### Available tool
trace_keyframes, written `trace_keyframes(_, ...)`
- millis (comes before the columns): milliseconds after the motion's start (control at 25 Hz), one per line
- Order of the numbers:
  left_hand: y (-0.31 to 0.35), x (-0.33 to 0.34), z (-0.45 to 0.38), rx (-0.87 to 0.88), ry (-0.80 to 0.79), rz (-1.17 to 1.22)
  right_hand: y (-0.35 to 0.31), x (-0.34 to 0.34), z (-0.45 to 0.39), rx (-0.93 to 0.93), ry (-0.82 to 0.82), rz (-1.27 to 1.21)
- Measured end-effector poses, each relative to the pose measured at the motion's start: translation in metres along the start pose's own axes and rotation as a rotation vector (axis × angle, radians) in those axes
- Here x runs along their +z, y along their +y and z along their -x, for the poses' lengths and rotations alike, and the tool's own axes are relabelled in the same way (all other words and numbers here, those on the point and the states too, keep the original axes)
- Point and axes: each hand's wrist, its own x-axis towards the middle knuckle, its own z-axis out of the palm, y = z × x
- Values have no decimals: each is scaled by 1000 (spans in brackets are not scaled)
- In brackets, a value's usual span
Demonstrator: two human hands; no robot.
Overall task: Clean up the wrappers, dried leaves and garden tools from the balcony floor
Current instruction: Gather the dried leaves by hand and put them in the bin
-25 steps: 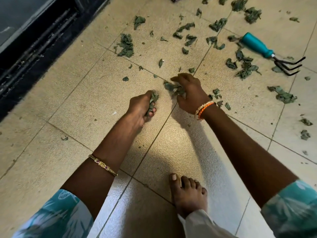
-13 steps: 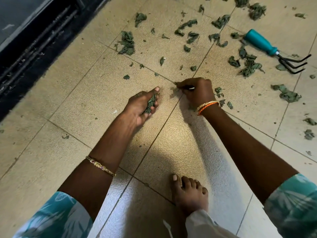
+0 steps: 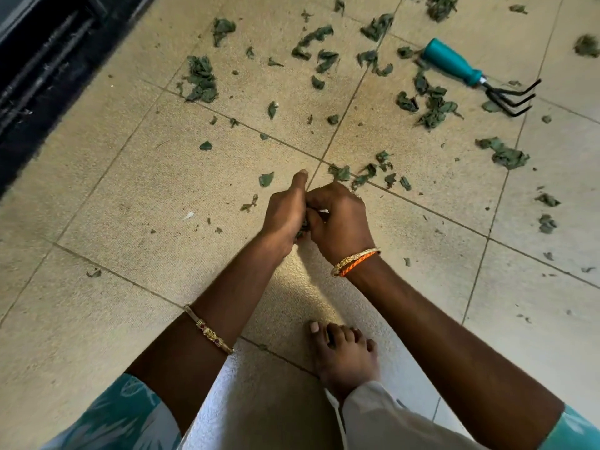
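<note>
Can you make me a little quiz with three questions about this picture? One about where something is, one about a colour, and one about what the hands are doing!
1. Where is the little garden rake?
A. On the floor at the upper right
B. In the left hand
C. Under the foot

2. What colour is the rake's handle?
A. Red
B. Teal
C. Yellow

3. What are the two hands doing?
A. Lying flat on the tiles
B. Held together around some dried leaves
C. Holding the rake

Answers:
1. A, the rake lies on the tiles far up on the right, among scattered leaves, with no hand on it.
2. B, the handle is teal and the prongs are dark.
3. B, the left hand and the right hand meet in the middle, fingers curled, with bits of dried leaves showing between them.
</note>
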Motion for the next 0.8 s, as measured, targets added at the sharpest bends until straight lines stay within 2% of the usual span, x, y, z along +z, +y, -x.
trace_keyframes(160, 2, 11, 1, 5, 49, 10, -1, -20, 7, 50, -35, -78)
trace_keyframes(280, 5, 8, -3, -29, -17, 76, 21, -37, -11, 206, 92, -156)
trace_keyframes(360, 6, 3, -5, -45, -59, 103, 44, -42, -27, 208, 60, -68)
trace_keyframes(480, 6, -3, -8, -26, -110, 66, 77, -29, -40, 64, -221, 251)
trace_keyframes(520, 7, -5, -8, -11, -124, 67, 84, -21, -41, 32, -270, 328)
trace_keyframes(600, 7, -8, -9, 24, -144, 65, 91, -4, -36, -104, -227, 363)
trace_keyframes(680, 7, -11, -9, 48, -151, 45, 96, 12, -23, -273, -66, 337)
trace_keyframes(800, 6, -9, -7, 48, -118, 54, 98, 13, -3, -365, 47, 324)
